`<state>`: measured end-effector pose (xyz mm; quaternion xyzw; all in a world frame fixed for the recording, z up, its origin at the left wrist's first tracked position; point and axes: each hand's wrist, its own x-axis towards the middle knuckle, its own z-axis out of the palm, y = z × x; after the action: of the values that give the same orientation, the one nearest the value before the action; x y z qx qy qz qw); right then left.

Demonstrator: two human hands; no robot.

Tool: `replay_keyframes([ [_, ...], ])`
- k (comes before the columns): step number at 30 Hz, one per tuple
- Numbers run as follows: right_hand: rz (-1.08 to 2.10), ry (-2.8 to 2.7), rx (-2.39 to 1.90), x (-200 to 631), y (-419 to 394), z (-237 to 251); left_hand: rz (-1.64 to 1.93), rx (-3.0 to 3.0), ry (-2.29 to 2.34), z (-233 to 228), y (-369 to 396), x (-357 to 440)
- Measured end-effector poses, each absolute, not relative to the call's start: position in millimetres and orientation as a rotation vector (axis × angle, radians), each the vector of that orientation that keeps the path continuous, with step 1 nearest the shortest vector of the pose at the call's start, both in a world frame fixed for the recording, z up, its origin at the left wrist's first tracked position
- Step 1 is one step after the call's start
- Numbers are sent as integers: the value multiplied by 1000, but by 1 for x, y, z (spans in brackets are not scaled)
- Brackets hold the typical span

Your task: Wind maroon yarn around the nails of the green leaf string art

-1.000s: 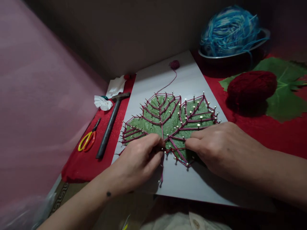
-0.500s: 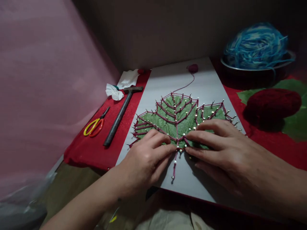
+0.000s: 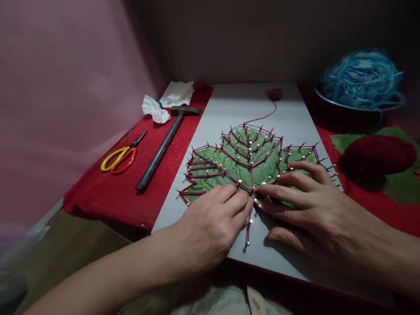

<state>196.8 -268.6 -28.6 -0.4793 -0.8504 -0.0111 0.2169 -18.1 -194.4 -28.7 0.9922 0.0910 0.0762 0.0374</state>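
Observation:
A green leaf lies on a white board, ringed by several nails with maroon yarn strung between them along its edges and veins. My left hand has its fingers curled at the leaf's base, by the nails above the stem; whatever its fingertips pinch is hidden. Opposite it, my right hand rests over the leaf's right lobe. Its fingers are stretched and apart, their tips touching the central nails and yarn. From the leaf's top, one strand runs to a small maroon yarn ball.
Left on the red cloth lie scissors, a hammer and crumpled white tissue. At right are a bowl of blue yarn and a dark red yarn ball on another leaf.
My view has shifted, so the board sits farther right. My left hand has turned, showing more of its back. My right thumb has spread away from the fingers.

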Motion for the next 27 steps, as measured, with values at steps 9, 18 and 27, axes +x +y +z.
replay_keyframes([
  [9,-33,-2401,-1319,195,-267,-30,222,3179,231,-24,-197,-15],
  [18,-46,-2420,-1285,197,-279,-18,503,3218,260,-10,-200,-27],
  [27,-484,-1964,-1831,302,-288,-11,947,2879,953,-40,-178,-89],
])
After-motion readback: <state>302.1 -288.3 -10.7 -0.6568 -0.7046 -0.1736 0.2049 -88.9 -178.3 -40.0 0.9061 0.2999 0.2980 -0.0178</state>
